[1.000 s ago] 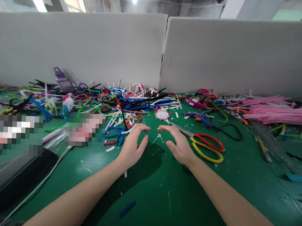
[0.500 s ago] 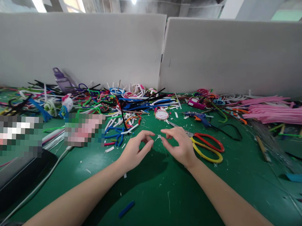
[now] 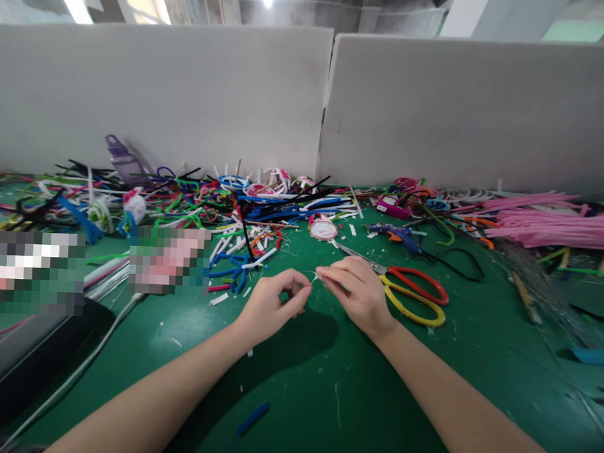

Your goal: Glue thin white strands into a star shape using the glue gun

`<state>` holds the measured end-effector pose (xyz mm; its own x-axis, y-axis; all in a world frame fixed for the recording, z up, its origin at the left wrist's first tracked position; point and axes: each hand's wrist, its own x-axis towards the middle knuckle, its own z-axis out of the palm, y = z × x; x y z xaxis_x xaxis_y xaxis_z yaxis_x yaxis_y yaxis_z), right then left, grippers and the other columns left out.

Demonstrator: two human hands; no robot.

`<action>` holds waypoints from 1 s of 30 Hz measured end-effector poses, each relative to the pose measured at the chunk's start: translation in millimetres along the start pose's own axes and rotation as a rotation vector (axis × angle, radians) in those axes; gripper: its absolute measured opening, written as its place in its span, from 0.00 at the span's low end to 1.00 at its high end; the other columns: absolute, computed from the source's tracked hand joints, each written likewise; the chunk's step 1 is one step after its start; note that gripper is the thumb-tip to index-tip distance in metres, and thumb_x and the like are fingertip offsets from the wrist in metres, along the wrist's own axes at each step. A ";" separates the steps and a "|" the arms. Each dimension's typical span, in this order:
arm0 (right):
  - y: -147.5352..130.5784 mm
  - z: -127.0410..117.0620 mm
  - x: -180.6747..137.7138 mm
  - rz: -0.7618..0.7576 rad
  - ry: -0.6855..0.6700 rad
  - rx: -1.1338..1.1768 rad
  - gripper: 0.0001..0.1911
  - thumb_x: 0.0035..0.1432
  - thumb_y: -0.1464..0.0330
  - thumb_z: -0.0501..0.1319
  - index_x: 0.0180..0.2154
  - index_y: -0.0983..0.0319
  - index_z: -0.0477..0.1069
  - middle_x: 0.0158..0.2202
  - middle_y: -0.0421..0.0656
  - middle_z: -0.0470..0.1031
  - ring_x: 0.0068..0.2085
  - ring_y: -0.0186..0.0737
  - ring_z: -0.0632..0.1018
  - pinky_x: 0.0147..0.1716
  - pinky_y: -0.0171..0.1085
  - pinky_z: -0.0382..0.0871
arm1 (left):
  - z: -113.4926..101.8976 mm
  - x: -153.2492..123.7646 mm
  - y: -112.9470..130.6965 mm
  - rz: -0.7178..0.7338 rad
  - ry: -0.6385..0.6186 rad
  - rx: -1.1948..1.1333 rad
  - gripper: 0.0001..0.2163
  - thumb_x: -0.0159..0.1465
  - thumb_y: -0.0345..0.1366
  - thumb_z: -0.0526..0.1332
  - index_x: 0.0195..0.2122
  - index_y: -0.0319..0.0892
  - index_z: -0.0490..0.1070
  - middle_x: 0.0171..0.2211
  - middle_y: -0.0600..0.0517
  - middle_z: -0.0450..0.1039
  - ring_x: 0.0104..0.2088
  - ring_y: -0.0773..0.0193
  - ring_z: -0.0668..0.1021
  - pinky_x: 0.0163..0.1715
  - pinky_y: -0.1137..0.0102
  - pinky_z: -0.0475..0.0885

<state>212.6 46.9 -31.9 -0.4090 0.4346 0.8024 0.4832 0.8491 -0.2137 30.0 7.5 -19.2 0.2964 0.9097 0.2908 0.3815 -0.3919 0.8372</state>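
Fingertips of my left hand point(image 3: 271, 305) and right hand point(image 3: 360, 293) meet, each pinched closed on one tiny white scrap point(image 3: 314, 278), just beside the blades of the red-and-yellow scissors point(image 3: 413, 297) on the green mat point(image 3: 325, 394). Nothing is joined to it yet.

Scissors point(image 3: 387, 273) lie on the mat point(image 3: 325, 388) beside the right hand point(image 3: 362, 296), glue gun point(image 3: 399, 235) behind.

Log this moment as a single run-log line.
left hand: pinching white scrap | right hand: pinching same scrap | where: over green mat | nearby: scissors flat beside right hand
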 end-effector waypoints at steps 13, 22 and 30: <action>-4.2 1.0 -0.4 0.118 0.092 -0.037 0.11 0.55 0.71 0.56 0.43 0.59 0.65 0.27 0.39 0.73 0.28 0.33 0.73 0.31 0.36 0.69 | -3.0 1.6 -3.5 0.019 -0.043 0.024 0.14 0.67 0.38 0.45 0.31 0.40 0.68 0.21 0.55 0.70 0.22 0.69 0.73 0.28 0.73 0.66; -4.4 1.3 -1.2 0.136 -0.010 -0.045 0.06 0.56 0.67 0.57 0.36 0.60 0.70 0.23 0.38 0.74 0.24 0.33 0.73 0.27 0.34 0.68 | -4.3 3.2 -3.5 0.080 -0.021 0.057 0.10 0.64 0.36 0.50 0.33 0.40 0.69 0.26 0.52 0.71 0.27 0.67 0.74 0.29 0.72 0.68; -4.4 4.1 -2.9 0.099 -0.022 -0.025 0.10 0.57 0.69 0.55 0.41 0.60 0.69 0.33 0.42 0.78 0.29 0.33 0.77 0.31 0.34 0.71 | -2.4 -0.3 -3.9 0.069 -0.051 0.004 0.08 0.64 0.36 0.51 0.35 0.40 0.68 0.20 0.55 0.67 0.20 0.70 0.72 0.23 0.74 0.67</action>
<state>208.4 43.2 -35.6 -0.3754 0.5226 0.7654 0.5411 0.7941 -0.2768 26.4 9.1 -21.5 0.3666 0.8723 0.3237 0.3622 -0.4543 0.8139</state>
